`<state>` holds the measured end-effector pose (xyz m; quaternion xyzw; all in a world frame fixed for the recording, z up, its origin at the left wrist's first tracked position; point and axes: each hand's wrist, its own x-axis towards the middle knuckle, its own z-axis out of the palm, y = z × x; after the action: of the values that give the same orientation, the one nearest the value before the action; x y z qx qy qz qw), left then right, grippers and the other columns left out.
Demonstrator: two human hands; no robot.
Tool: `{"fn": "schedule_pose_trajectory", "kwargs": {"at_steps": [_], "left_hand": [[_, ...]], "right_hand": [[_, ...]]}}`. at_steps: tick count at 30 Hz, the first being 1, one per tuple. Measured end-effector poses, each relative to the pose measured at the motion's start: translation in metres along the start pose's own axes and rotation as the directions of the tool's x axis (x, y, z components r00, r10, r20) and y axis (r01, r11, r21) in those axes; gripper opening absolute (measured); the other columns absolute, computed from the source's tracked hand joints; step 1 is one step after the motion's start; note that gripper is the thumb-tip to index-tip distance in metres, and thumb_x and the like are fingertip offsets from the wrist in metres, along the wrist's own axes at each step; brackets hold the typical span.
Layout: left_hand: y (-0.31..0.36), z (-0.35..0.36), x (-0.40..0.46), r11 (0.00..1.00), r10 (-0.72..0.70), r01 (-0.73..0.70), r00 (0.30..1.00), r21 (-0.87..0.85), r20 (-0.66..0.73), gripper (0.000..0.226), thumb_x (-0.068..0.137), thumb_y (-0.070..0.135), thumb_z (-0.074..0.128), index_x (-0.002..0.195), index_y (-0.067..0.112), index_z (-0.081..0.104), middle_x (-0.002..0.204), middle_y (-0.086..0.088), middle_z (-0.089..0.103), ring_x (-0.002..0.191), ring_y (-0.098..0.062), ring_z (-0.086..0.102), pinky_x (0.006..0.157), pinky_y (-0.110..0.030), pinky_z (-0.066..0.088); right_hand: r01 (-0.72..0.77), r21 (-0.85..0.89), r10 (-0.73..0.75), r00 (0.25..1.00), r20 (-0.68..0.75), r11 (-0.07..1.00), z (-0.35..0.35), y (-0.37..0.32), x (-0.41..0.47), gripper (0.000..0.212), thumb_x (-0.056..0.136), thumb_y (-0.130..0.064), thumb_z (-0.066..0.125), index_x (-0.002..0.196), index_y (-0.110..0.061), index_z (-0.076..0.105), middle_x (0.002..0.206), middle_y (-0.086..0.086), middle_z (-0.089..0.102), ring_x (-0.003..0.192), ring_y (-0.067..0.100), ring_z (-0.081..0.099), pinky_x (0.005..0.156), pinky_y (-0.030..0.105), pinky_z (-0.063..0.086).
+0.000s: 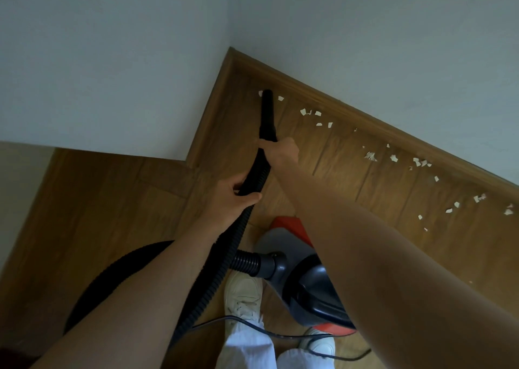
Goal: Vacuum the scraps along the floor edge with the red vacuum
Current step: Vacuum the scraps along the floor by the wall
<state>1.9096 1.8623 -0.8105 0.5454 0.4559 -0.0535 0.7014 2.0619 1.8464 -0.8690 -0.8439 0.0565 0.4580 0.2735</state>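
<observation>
The red vacuum (292, 228) with its grey and black top stands on the wooden floor by my feet. Its black ribbed hose (224, 259) loops left and runs up to a black nozzle (266, 110) whose tip rests on the floor near the corner, beside a white scrap (260, 93). My right hand (280, 151) grips the hose just below the nozzle. My left hand (237, 193) grips the hose lower down. Several white paper scraps (370, 155) lie along the wooden skirting (393, 132) to the right.
Pale walls (112, 59) meet in a corner ahead, and another wall corner juts in at the left. The vacuum's black power cord (280, 335) trails over the floor by my white shoes (243, 295). Bare wooden floor (98, 205) lies to the left.
</observation>
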Motion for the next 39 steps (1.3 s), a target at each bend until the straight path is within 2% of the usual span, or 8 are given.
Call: {"fn": "schedule_pose_trajectory", "kwargs": {"at_steps": [3,7,13,19,25,30,34,39], "left_hand": [[-0.004,0.021,0.004,1.000,-0.004,0.004,0.999,0.008,0.037,0.049,0.083,0.005,0.071,0.125,0.026,0.058,0.100,0.005,0.066,0.085,-0.005,0.062,0.068,-0.008,0.049],[-0.013,0.041,0.003,1.000,-0.007,0.006,0.999,0.010,0.034,0.055,0.082,0.004,0.071,0.132,0.021,0.055,0.104,0.006,0.065,0.083,0.001,0.061,0.070,-0.008,0.049],[-0.031,0.017,-0.012,0.997,0.017,-0.011,0.997,0.081,-0.078,0.056,0.083,0.009,0.072,0.133,0.023,0.052,0.110,0.006,0.066,0.087,0.006,0.061,0.070,-0.004,0.046],[-0.034,-0.019,-0.010,0.994,0.024,-0.013,0.995,0.113,-0.094,0.054,0.083,0.012,0.073,0.131,0.025,0.052,0.111,0.012,0.065,0.092,0.008,0.062,0.074,-0.004,0.045],[-0.030,0.001,0.007,0.994,0.048,-0.046,0.999,0.095,-0.023,0.056,0.083,0.006,0.072,0.133,0.021,0.051,0.115,0.007,0.063,0.088,0.016,0.058,0.075,-0.002,0.043],[-0.035,0.029,0.009,0.992,0.066,-0.066,0.998,0.105,0.004,0.059,0.081,0.005,0.073,0.135,0.016,0.051,0.122,0.005,0.061,0.090,0.019,0.056,0.078,-0.002,0.043],[-0.043,0.031,0.003,0.994,0.063,-0.058,0.997,0.094,-0.044,0.055,0.081,0.005,0.073,0.131,0.019,0.056,0.111,0.003,0.067,0.088,0.005,0.062,0.074,-0.007,0.047],[-0.051,0.012,-0.001,0.998,0.013,-0.006,0.993,0.063,-0.120,0.049,0.080,0.012,0.076,0.126,0.024,0.062,0.098,0.004,0.072,0.087,-0.009,0.068,0.073,-0.018,0.053]], "right_hand": [[-0.010,0.027,0.011,0.999,-0.033,1.000,-0.022,0.019,0.007,0.042,0.080,-0.037,0.073,0.104,-0.004,0.062,0.087,0.003,0.064,0.071,0.014,0.063,0.057,0.027,0.055],[0.003,0.052,-0.003,1.000,-0.008,0.999,-0.035,0.037,0.010,0.048,0.080,-0.037,0.074,0.116,-0.008,0.062,0.088,0.000,0.064,0.078,0.015,0.064,0.070,0.031,0.058],[0.095,0.018,-0.096,0.988,0.121,0.995,-0.006,0.029,-0.008,0.064,0.081,-0.040,0.073,0.131,-0.006,0.052,0.102,0.002,0.061,0.082,0.012,0.059,0.057,0.018,0.050],[0.157,0.068,-0.166,0.974,0.152,0.985,0.029,0.016,-0.012,0.075,0.082,-0.038,0.073,0.142,-0.008,0.041,0.127,0.009,0.059,0.097,0.015,0.059,0.069,0.021,0.051],[0.097,0.069,-0.098,0.995,0.011,0.993,0.008,0.023,0.001,0.063,0.083,-0.036,0.072,0.135,-0.009,0.049,0.106,0.005,0.064,0.080,0.013,0.060,0.056,0.022,0.052],[0.041,0.079,-0.038,0.998,-0.047,0.996,-0.017,0.042,0.008,0.059,0.081,-0.035,0.073,0.129,-0.009,0.053,0.094,0.003,0.063,0.076,0.014,0.063,0.058,0.025,0.055],[0.053,0.059,-0.054,0.998,0.012,0.997,-0.008,0.045,0.006,0.071,0.080,-0.036,0.073,0.141,-0.015,0.043,0.109,0.006,0.065,0.083,0.015,0.064,0.055,0.022,0.053],[0.089,0.067,-0.093,0.994,0.062,0.994,0.016,0.035,-0.002,0.067,0.082,-0.035,0.073,0.139,-0.014,0.046,0.105,0.004,0.064,0.082,0.016,0.063,0.063,0.028,0.058]]}}
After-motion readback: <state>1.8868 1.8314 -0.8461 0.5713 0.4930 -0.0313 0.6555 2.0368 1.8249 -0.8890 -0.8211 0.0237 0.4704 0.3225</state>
